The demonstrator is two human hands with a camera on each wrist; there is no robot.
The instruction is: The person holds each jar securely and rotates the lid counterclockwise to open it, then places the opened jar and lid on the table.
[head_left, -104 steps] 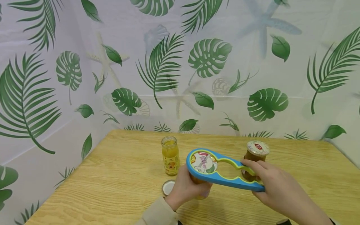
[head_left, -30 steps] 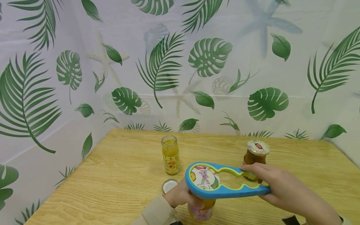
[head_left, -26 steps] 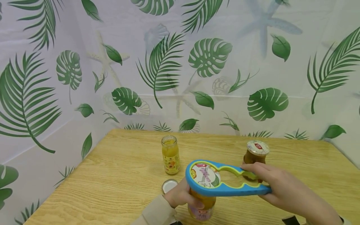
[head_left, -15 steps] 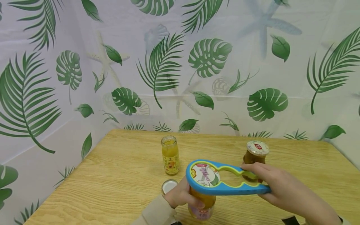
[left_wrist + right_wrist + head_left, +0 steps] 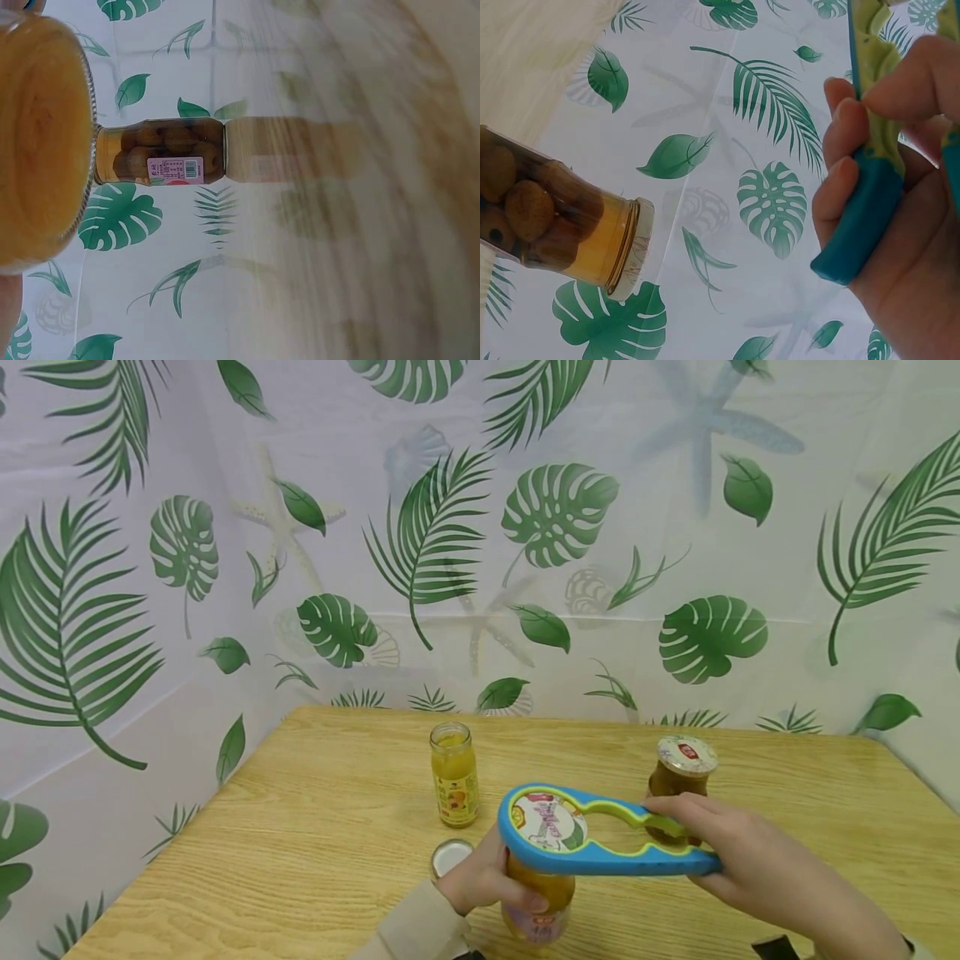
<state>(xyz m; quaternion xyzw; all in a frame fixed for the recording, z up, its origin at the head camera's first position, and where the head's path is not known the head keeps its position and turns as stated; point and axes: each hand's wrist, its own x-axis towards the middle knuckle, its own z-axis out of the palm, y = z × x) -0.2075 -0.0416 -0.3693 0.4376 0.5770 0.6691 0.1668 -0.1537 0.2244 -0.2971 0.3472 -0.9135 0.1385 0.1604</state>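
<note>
My left hand grips a glass jar of orange contents by its side. The jar's bottom fills the left edge of the left wrist view, and it appears raised off the table. A blue jar opener with a yellow-green scalloped inner edge fits around the jar's printed lid, its largest opening over the lid. My right hand holds both handles of the opener at its right end, fingers curled around them in the right wrist view.
An uncapped jar of yellow contents stands behind my left hand. A loose lid lies beside that hand, partly hidden. A capped jar of brown round fruit stands behind the opener. Leaf-patterned cloth hangs behind the wooden table.
Since the oldest frame, the jar and opener have moved lower and nearer, and the opener's handles have swung slightly. Over the last second both have risen a little. Both hands keep their hold.
</note>
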